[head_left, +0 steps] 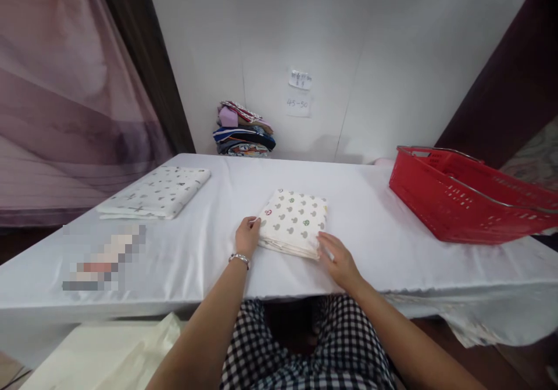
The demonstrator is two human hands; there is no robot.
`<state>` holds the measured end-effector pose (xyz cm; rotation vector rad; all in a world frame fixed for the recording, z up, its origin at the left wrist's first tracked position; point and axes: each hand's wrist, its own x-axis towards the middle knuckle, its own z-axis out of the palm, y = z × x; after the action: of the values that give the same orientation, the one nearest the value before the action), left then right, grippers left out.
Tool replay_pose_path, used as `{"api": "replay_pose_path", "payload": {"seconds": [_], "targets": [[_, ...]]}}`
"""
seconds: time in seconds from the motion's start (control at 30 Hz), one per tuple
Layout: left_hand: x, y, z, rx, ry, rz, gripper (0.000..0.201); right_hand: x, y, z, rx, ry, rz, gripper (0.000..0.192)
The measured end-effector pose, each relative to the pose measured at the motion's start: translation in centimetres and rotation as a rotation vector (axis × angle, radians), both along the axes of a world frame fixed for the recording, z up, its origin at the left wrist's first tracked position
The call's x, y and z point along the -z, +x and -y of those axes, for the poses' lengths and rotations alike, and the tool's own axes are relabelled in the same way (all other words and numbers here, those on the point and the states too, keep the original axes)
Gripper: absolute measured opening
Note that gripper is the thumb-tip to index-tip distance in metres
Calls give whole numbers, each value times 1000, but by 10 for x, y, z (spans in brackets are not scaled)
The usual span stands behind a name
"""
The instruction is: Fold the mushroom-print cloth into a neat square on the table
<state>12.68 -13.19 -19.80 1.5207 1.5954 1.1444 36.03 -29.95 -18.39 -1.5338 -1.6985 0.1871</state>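
Note:
A folded white cloth (291,218) printed with grey mushroom shapes and a few red and green ones lies on the table in front of me. My left hand (247,238), with a bracelet at the wrist, is closed at the cloth's left front corner, thumb and fingers bent against its edge. At the right front corner, my right hand (342,262) has its thumb and fingers on the side of the cloth. Its layers show along the front edge. Parts of both hands' fingertips are hidden at the edges.
Another folded white cloth with small dark prints (159,192) lies at the left. A red plastic basket (475,204) with metal handles stands at the right. Stacked folded fabrics (244,131) are at the back wall. A pixelated patch covers something at the front left of the white-covered table (200,262).

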Motion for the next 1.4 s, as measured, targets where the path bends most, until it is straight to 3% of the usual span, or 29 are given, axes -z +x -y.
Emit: {"api": "replay_pose_path", "payload": {"seconds": [0.1, 0.17, 0.23, 0.4, 0.6, 0.73, 0.83, 0.97, 1.07, 1.27, 1.4], "targets": [[-3, 1, 1, -10, -12, -12, 27, 6, 13, -16, 224, -213, -377, 43], [-4, 1, 3, -18, -14, -19, 25, 10, 15, -29, 250, -382, -591, 56], [-4, 1, 5, -21, -5, -36, 25, 11, 13, -40, 237, -430, -693, 68], [-4, -2, 16, -17, 11, -132, 26, 12, 17, -56, 218, -309, -652, 70], [-6, -3, 26, -12, 9, -164, 27, 28, 28, -54, 254, -293, -577, 74], [-5, -3, 25, -11, 37, -173, 27, 32, 34, -68, 316, -345, -434, 76], [-4, -2, 24, -17, 50, -173, 27, 29, 34, -90, 286, -322, -382, 73], [-4, -1, 25, -16, 55, -186, 28, 17, 36, -121, 190, -183, -464, 74], [-4, 1, 27, 45, 41, -210, 27, 9, 43, -133, 261, -234, -475, 72], [-3, 1, 26, 91, 2, -199, 23, 12, 51, -115, 320, -327, -333, 57], [-3, 1, 29, 38, 103, -218, 24, 23, 47, -87, 244, -107, -314, 50]]}}
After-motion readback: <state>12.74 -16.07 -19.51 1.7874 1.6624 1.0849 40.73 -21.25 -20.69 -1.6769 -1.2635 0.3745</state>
